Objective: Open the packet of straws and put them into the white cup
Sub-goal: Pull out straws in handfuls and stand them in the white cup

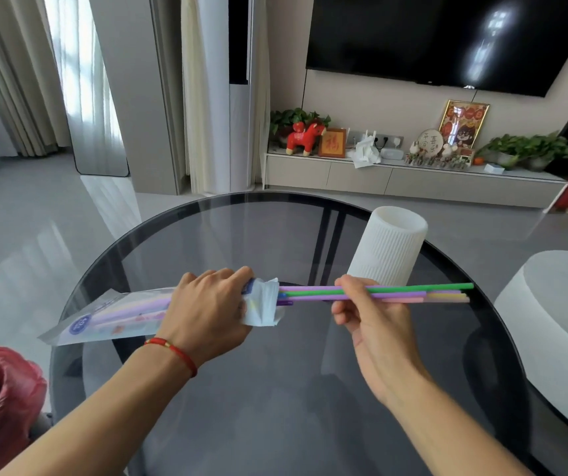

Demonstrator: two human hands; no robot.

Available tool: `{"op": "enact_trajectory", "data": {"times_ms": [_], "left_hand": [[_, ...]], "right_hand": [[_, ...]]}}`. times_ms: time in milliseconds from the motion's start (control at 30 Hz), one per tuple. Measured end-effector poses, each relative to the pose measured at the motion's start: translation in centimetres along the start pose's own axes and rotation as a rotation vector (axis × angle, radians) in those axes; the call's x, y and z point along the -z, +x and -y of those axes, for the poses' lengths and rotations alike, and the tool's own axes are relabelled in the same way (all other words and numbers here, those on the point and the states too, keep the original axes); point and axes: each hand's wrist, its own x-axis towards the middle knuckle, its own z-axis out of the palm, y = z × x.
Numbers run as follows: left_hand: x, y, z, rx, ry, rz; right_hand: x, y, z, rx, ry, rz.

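The left hand (207, 304) squeezes the crinkly packet (117, 312), hiding its middle. The right hand (366, 305) pinches thin straws (413, 293) before the ribbed white cup (389, 245).

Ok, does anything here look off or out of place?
Nothing is spilled or broken. The straws stick out unevenly from the torn, crumpled end of the packet: the green one reaches farthest. The white cup stands upright behind the right hand; the left hand holds the packet.

White cup (388, 247) behind, tabletop (275, 389) bare.
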Motion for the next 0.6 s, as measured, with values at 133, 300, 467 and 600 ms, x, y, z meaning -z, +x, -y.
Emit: {"op": "enact_trajectory", "data": {"times_ms": [133,300,467,600], "left_hand": [[-0.5,0.0,-0.2,0.016,0.012,0.025],[-1.4,-0.6,1.3,0.071,0.059,0.06],[-1.3,-0.4,1.0,0.082,0.051,0.039],[-1.3,-0.7,-0.6,0.043,0.033,0.042]], "right_hand": [[0.2,0.1,1.1,0.131,-0.114,-0.072],[3.6,0.7,4.7,0.412,-0.441,-0.066],[4.2,0.8,8.3,0.494,-0.922,0.019],[1.9,1.2,8.1,0.392,-1.257,0.165]]}}
